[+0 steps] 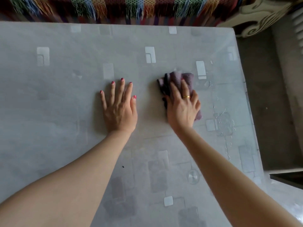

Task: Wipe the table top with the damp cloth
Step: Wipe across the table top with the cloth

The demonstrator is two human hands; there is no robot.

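Note:
A grey table top with pale square patterns fills the view. A folded purple cloth lies on it right of centre. My right hand presses down on the cloth, fingers spread over it, a gold ring on one finger. The cloth's near half is hidden under that hand. My left hand rests flat on the bare table to the left of the cloth, fingers apart, holding nothing. Wet streaks glisten on the table to the right of the cloth.
A multicoloured fringed textile runs along the table's far edge. The table's right edge drops to a grey floor. A carved cream furniture piece stands at the far right corner.

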